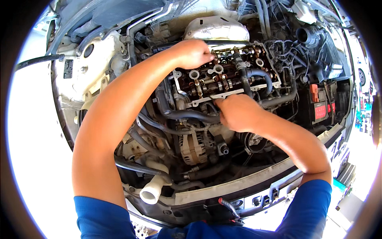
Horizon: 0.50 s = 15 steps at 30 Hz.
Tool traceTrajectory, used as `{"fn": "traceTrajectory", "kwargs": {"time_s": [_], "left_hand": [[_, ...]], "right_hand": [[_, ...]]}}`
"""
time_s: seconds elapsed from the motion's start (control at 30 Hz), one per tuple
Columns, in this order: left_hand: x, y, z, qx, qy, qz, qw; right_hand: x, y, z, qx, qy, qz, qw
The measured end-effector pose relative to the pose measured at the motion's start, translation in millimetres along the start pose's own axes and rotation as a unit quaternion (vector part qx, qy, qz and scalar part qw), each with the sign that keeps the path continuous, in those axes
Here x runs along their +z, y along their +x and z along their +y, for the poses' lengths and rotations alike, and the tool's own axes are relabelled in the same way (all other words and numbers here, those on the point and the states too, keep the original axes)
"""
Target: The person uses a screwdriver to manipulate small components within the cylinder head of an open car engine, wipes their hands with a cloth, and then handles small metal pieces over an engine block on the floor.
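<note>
Both hands are at an engine's uncovered cylinder head (190,81), its camshafts (215,87) and valve parts exposed and dark with oil. Over the far left part of it, my left hand (194,54) is closed with the fingers curled by the far edge. Whatever the left fingers grip is hidden. My right hand (240,113) is closed at the near edge, its fingertips against the pale metal rim (223,95). I cannot make out anything between those fingers. A thick black hose (191,115) runs just left of the right hand.
Behind the head stands a silver heat shield (217,30). An alternator (193,149) and a pulley (254,141) sit lower down. A battery (320,109) is at the right. A white pipe (152,191) and a red-ended black handle (229,206) lie near the front edge.
</note>
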<state>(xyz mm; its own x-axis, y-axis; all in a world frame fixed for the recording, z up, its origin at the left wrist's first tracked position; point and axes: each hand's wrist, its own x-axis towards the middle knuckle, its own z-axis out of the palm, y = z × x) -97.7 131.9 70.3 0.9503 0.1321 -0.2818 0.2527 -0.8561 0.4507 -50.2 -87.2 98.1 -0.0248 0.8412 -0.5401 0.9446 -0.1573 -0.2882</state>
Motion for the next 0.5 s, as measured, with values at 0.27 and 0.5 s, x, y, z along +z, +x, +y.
{"fn": "traceTrajectory", "kwargs": {"time_s": [0.27, 0.5], "left_hand": [[37.6, 5.8, -18.8, -0.002, 0.074, -0.081, 0.994], [73.2, 32.4, -26.1, 0.003, 0.116, -0.170, 0.978]], "right_hand": [[-21.8, -0.9, 20.7, 0.046, 0.026, 0.017, 0.998], [-73.2, -27.8, 50.0, 0.021, 0.180, 0.195, 0.964]]}}
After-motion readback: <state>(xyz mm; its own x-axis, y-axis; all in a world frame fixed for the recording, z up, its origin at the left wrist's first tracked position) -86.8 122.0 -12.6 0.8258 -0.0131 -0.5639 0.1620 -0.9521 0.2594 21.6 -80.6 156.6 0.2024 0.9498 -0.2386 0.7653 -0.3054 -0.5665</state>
